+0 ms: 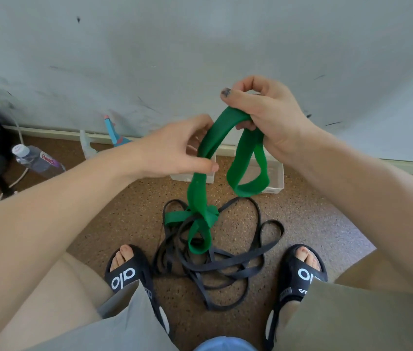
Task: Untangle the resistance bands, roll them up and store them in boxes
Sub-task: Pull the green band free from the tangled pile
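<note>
Right hand (263,117): raised in front of the wall, fingers curled round the top of one green band (201,198), which is gathered into its grip. One closed loop of that band hangs down from this hand. Left hand (175,150): lower and to the left, thumb and fingers pinching the same green band on the strand that runs down from the right hand. Both hands are thus grasping one item; neither is released.

Green band, count one: from the left hand it drops to the floor (314,224), where it is knotted and looped among the black bands (225,264). The black bands lie in one tangled heap on the floor between the feet; their number cannot be told, as the strands cross many times.

Boxes, count two: clear plastic, standing side by side on the floor against the skirting, behind the hanging green band. The left box (190,177) is mostly hidden by the left hand; the right box (275,177) shows through the hanging loop. What they hold cannot be told.

Feet, count two, each in a black sandal (126,274) with white lettering.

Far left on the floor: one plastic bottle (36,158) lying tilted, one white cable (16,179), and a dark object, blurred.
</note>
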`<state>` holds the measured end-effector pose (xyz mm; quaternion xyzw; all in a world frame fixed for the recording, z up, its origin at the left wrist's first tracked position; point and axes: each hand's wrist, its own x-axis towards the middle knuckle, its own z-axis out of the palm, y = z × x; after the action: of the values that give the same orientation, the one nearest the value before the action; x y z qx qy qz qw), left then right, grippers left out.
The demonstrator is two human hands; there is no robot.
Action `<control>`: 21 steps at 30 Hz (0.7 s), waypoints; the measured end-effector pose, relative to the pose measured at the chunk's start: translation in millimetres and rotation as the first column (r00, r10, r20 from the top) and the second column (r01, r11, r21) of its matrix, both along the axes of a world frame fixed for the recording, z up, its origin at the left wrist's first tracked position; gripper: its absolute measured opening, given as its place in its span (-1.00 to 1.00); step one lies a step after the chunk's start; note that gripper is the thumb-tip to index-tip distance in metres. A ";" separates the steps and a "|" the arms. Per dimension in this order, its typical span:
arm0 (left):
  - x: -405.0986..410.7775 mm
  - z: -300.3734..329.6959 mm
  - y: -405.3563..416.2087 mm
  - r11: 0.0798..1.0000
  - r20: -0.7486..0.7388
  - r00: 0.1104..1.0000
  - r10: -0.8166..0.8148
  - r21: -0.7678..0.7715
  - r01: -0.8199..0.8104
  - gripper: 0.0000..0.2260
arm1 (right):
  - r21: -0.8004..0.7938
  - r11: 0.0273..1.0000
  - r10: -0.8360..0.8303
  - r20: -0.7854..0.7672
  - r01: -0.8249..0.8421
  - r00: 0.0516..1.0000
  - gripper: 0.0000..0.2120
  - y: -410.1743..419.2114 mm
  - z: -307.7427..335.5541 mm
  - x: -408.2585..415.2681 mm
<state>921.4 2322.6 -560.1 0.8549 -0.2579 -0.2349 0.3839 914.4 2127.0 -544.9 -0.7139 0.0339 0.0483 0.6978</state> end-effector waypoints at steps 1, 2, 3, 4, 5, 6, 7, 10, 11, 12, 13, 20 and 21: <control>-0.8 -3.7 0.9 1.000 -0.023 1.000 -0.017 0.024 0.018 -0.67 | 0.028 1.000 0.000 -0.014 0.001 1.000 -0.81 -0.3 -0.5 -0.6; -1.4 -6.3 1.5 0.999 -0.041 0.999 -0.027 0.036 0.029 -0.66 | 0.048 0.999 -0.001 -0.028 0.003 1.000 -0.80 -0.8 -2.0 -0.9; -1.6 -8.1 2.1 0.999 -0.045 0.998 -0.033 0.041 0.035 -0.65 | 0.064 0.998 -0.002 -0.039 0.005 0.999 -0.79 -1.5 -3.8 -0.6; -2.1 -8.2 1.9 0.998 -0.034 0.999 -0.036 0.041 0.037 -0.64 | 0.079 0.997 -0.002 -0.046 0.006 0.999 -0.78 -2.2 -5.4 -0.1; -3.1 -7.9 1.3 0.998 -0.015 0.999 -0.034 0.045 0.035 -0.65 | 0.092 0.996 0.000 -0.050 0.005 0.999 -0.77 -2.7 -6.5 0.7; -4.5 -6.6 0.5 0.998 0.014 1.000 -0.027 0.055 0.027 -0.67 | 0.099 0.995 0.001 -0.051 0.004 0.999 -0.77 -3.4 -6.8 1.5; -4.9 -5.2 0.0 0.998 0.047 0.999 -0.007 0.067 0.004 -0.69 | 0.097 0.995 0.000 -0.048 0.005 0.999 -0.77 -4.5 -6.3 2.4; -2.3 -1.8 2.0 0.995 0.097 0.994 0.058 0.080 -0.066 -0.71 | 0.099 0.995 -0.030 -0.043 0.034 0.999 -0.76 -10.0 -3.9 4.8; -1.4 -2.0 3.0 0.994 0.103 0.993 0.053 0.091 -0.063 -0.70 | 0.114 0.993 -0.040 -0.047 0.045 0.998 -0.75 -11.1 -3.7 5.3; -0.9 -4.2 4.2 0.992 0.117 0.992 0.035 0.118 -0.049 -0.67 | 0.134 0.990 -0.044 -0.054 0.051 0.998 -0.75 -11.1 -3.9 5.3; -1.8 -7.4 5.2 0.987 0.122 0.992 0.013 0.158 -0.032 -0.64 | 0.161 0.986 -0.042 -0.065 0.052 0.997 -0.75 -9.9 -4.0 4.8; -11.9 -20.7 2.0 0.952 0.088 0.996 0.011 0.304 -0.037 -0.70 | 0.255 0.964 -0.041 -0.111 0.069 0.993 -0.77 -9.0 -4.1 5.2; -10.9 -19.4 1.4 0.952 0.098 0.995 0.009 0.302 -0.039 -0.73 | 0.264 0.962 -0.040 -0.115 0.069 0.993 -0.77 -9.5 -3.5 5.2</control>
<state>910.4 2324.0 -579.6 0.9171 -0.2264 -0.2259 0.2379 919.6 2117.4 -548.4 -0.6082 0.0847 0.0719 0.7860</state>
